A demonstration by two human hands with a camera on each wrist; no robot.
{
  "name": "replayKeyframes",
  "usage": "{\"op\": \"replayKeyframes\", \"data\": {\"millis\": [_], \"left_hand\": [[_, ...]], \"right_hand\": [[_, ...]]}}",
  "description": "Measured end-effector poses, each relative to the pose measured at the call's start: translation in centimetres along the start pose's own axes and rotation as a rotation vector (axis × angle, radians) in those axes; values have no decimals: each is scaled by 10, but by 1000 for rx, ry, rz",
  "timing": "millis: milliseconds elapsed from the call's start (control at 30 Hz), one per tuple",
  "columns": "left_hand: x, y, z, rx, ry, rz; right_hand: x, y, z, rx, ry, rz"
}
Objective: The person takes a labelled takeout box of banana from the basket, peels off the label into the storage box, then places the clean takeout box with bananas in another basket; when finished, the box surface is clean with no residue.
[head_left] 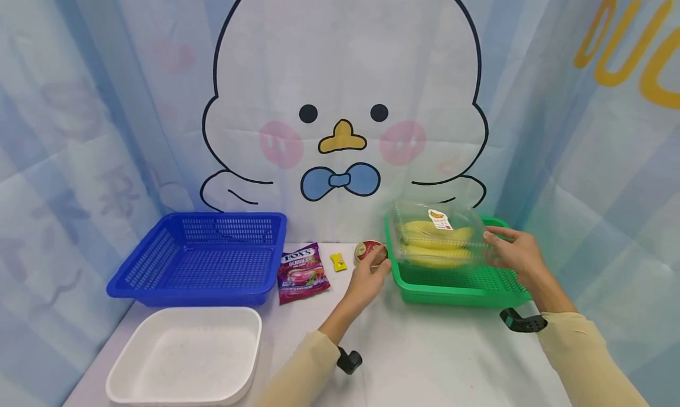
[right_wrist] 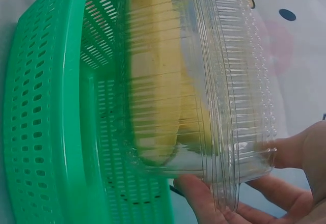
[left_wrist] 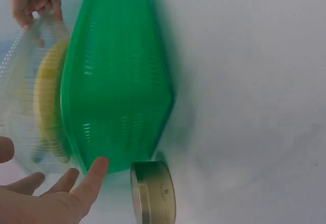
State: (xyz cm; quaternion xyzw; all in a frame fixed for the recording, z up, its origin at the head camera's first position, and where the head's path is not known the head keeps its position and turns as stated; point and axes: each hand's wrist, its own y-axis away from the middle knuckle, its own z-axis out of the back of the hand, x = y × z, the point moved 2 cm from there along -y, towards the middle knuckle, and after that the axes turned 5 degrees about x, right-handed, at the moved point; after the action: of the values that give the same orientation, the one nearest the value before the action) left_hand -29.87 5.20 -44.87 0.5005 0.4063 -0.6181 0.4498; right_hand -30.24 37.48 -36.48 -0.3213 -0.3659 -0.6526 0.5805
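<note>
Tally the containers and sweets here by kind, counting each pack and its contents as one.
Baskets: 2 (blue basket, green basket)
White tub: 1
Clear box: 1
Round tin: 1
Sweet bag: 1
Small yellow packet: 1
Total: 7

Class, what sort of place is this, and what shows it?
Probably a curtained tabletop workspace: pale-blue fabric curtains showing a white cartoon bird, a flat white tabletop, and a rectangular blue plastic basket.
</note>
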Motion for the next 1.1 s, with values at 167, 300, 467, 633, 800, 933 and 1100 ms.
{"op": "replayKeyframes", "data": {"millis": [167, 300, 467, 633, 800, 933, 1100], "left_hand": [[-10, -3, 9, -42, 8, -8], [-17, -4, 15, -60, 51, -16], [-24, -5, 21, -52, 114, -11], [-29, -6, 28, -54, 139, 8], [-32, -6, 34, -74, 119, 7], [-32, -6, 36, -78, 113, 1], [-34, -3, 40, -109, 77, -21]], "right_hand": [[6, 2, -5, 2, -20, 30], [11, 4, -11, 8, -34, 42], [17, 3, -17, 11, -47, 57], [20, 2, -24, 22, -62, 85], [25, 3, -33, 28, -71, 104], [28, 5, -38, 27, -79, 101], [31, 8, -45, 18, -73, 93]]}}
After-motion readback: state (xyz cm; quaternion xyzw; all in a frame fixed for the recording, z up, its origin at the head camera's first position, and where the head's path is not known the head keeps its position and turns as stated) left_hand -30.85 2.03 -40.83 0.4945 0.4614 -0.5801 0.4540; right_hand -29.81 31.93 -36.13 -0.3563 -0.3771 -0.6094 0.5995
